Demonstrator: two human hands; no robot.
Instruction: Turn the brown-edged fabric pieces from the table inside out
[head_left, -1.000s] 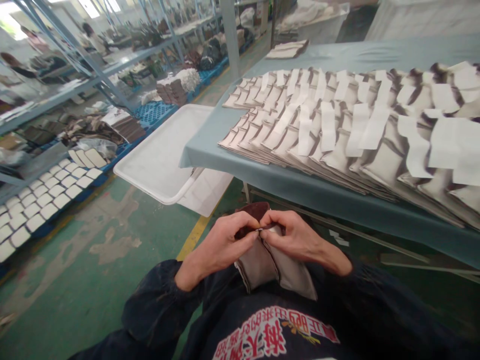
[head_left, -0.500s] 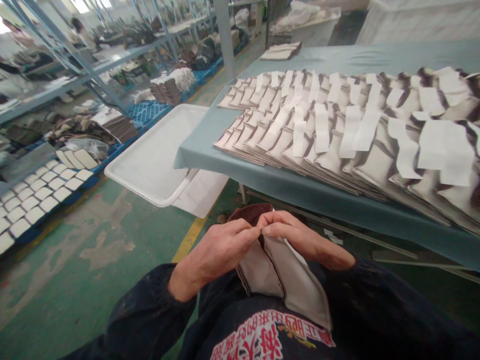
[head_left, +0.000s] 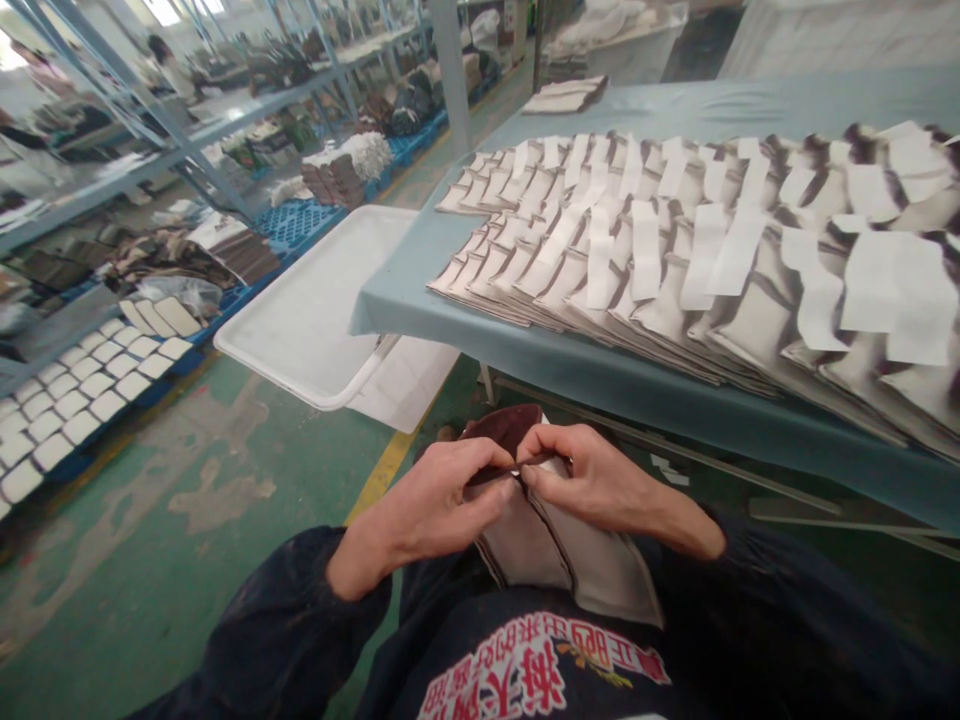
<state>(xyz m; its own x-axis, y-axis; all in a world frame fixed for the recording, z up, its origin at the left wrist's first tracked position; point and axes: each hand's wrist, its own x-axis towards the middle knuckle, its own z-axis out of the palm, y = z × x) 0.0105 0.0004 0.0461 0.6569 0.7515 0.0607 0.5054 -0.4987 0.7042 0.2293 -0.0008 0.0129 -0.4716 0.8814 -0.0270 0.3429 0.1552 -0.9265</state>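
My left hand (head_left: 431,505) and right hand (head_left: 600,480) pinch the top edge of the pale cloth piece (head_left: 570,560), almost touching. It hangs over my lap, near the surface (head_left: 405,305).

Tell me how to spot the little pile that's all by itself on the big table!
Find the big table with the blue-green cover. Look along its left side to the far end, just right of the tall grey post. The little pale pile there has a dark end; unlike the crowded rows, it lies apart, with no white paper strips on top.
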